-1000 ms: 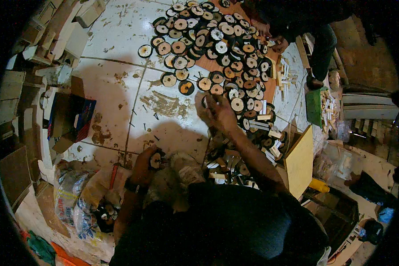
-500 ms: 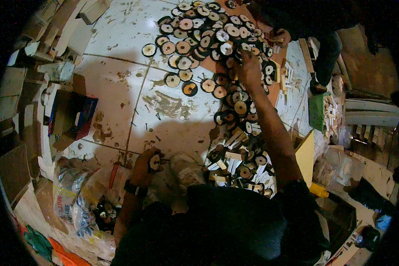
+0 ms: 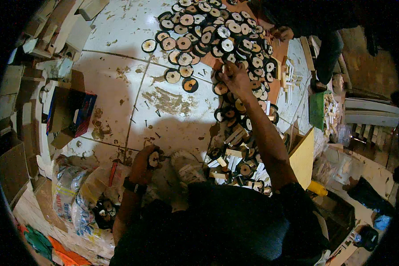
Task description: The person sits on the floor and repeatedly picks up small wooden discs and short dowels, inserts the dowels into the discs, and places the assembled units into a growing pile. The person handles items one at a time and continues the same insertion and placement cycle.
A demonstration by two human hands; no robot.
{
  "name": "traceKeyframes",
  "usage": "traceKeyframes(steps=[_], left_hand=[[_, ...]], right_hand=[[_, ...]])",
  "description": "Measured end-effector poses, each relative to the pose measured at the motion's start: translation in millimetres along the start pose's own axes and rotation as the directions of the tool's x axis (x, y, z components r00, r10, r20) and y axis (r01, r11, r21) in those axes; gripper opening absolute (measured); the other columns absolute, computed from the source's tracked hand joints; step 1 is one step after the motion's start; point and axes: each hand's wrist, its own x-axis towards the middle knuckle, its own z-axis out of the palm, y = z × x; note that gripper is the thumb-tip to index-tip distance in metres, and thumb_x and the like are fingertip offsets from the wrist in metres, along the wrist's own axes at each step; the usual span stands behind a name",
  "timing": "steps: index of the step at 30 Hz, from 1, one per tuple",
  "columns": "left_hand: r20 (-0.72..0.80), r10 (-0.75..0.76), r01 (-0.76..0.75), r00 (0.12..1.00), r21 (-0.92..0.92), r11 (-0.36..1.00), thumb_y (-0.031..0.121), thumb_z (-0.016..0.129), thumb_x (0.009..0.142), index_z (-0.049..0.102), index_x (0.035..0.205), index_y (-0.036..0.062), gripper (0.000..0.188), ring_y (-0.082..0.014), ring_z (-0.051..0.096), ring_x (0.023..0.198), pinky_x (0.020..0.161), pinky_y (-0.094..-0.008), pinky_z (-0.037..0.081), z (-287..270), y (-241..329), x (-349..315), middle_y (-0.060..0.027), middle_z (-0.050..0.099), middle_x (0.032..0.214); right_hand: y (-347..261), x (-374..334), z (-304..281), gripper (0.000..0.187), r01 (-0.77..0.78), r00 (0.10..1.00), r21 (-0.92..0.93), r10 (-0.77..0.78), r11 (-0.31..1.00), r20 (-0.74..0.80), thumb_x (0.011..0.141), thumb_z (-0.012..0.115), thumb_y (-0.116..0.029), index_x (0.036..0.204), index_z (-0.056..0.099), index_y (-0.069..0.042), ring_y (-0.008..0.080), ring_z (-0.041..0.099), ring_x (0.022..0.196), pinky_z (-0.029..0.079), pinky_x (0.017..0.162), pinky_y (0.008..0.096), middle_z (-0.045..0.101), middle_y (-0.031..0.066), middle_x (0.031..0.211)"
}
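My left hand [image 3: 145, 163] is closed around a pale round disc [image 3: 154, 159] with a dark rim and a centre hole, low over the floor near my foot. Farther out, my right hand [image 3: 236, 80] is closed at the near edge of a big pile of similar discs [image 3: 187, 43]. Its fingers grip one disc [image 3: 228, 70], partly hidden by them. Just below those fingers lies another disc [image 3: 220, 88]. An orange-faced disc [image 3: 190, 84] rests on the tiles to the left, with a few nails [image 3: 202, 72] above it.
An opened box [image 3: 82, 116] and a plastic sack [image 3: 82, 199] with discs in it are at left. White and wooden strips [image 3: 235, 159] mix with discs by my right knee. A yellow panel [image 3: 302, 155] and a green crate [image 3: 317, 111] stand right. Another person's hand [image 3: 283, 33] is at the far right.
My right hand has drawn back from the middle of the pile, left and toward me; a disc left of it is gone from the floor. My left hand has barely moved.
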Motion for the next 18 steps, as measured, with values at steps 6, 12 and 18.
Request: traceKeyframes(steps=[6, 12, 18], left_hand=[[0.037, 0.124, -0.129, 0.992, 0.206, 0.97, 0.037, 0.055, 0.093, 0.057, 0.117, 0.0081, 0.037, -0.0193, 0.056, 0.106, 0.076, -0.035, 0.052, 11.4, 3.8, -2.9, -0.0083, 0.059, 0.11], [0.097, -0.005, -0.002, 0.995, 0.073, 0.997, 0.031, 0.058, 0.092, 0.052, 0.126, 0.0057, 0.043, -0.0218, 0.053, 0.111, 0.087, -0.0372, 0.051, 24.8, 16.9, 12.4, -0.0093, 0.054, 0.12], [0.07, 0.121, -0.111, 0.99, -0.127, 0.986, 0.028, 0.057, 0.091, 0.051, 0.127, 0.0031, 0.044, -0.0217, 0.057, 0.105, 0.085, -0.0372, 0.053, 17.2, 9.2, 4.0, -0.0097, 0.057, 0.118]], right_hand=[[-43.9, -38.8, -0.8, 0.06, -0.238, 0.956, 0.613, 0.069, 0.753, 0.287, 0.082, 0.073, -0.023, 0.135, 0.048, -0.009, 0.0248, 0.058, 0.107, 0.048, 0.09, 0.0346, 0.059, 0.0156, 0.117], [-125.6, -91.3, 26.0, 0.055, 0.292, 0.915, 0.6, -0.4, 0.745, 0.052, 0.081, 0.074, -0.024, 0.129, 0.053, -0.008, 0.0265, 0.062, 0.099, 0.05, 0.084, 0.0358, 0.059, 0.0163, 0.117], [-44.9, 4.9, 40.5, 0.039, -0.049, 0.983, 0.064, 0.037, 0.997, 0.178, 0.081, 0.063, -0.019, 0.117, 0.061, -0.004, 0.0382, 0.061, 0.097, 0.049, 0.083, 0.0432, 0.063, 0.0212, 0.106]])
